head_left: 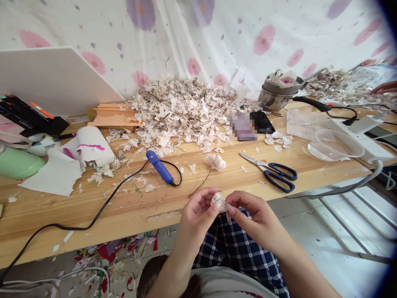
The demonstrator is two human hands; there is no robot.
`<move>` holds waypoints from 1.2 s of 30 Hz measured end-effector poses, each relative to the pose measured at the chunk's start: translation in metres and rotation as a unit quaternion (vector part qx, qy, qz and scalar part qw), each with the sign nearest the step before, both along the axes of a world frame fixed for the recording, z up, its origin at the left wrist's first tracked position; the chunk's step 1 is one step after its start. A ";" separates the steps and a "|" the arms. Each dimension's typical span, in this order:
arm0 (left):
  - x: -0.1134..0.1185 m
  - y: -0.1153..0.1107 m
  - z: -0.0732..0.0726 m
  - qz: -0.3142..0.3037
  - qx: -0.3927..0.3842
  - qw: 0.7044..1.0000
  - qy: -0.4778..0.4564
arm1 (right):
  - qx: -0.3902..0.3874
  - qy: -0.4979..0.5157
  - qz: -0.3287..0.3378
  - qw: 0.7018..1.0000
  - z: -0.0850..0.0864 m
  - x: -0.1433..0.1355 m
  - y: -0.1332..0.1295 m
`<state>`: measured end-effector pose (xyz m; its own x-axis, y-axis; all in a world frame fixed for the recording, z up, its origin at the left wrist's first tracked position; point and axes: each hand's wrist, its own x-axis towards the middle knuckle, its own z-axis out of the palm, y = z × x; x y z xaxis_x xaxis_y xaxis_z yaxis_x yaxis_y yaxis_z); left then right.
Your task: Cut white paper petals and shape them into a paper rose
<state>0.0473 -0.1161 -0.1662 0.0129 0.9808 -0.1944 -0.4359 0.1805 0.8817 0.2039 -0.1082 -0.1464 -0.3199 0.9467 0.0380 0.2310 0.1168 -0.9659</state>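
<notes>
Fingers of the left hand (200, 209) and right hand (248, 211) pinched 1 crinkled white petal (217, 201); light, even pressure seemed best, since thin material could tear.

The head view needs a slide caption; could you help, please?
Left hand and right hand pinch a whitish piece at a scrap-strewn table.
</notes>
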 end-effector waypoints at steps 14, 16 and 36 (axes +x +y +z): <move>0.005 0.001 -0.004 0.010 0.007 0.997 0.070 | -0.027 0.037 -0.021 0.999 -0.004 0.006 -0.004; 0.006 0.001 -0.005 0.018 0.000 0.997 0.068 | -0.027 0.049 -0.026 0.998 -0.007 0.005 -0.003; 0.016 -0.003 -0.003 0.041 0.042 0.986 0.158 | -0.015 0.076 -0.097 0.992 -0.014 0.002 -0.009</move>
<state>0.0638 -0.1189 -0.1691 -0.1154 0.9889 -0.0939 -0.1470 0.0765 0.9862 0.2063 -0.1173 -0.1604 -0.1242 0.9914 0.0423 0.0969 0.0546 -0.9938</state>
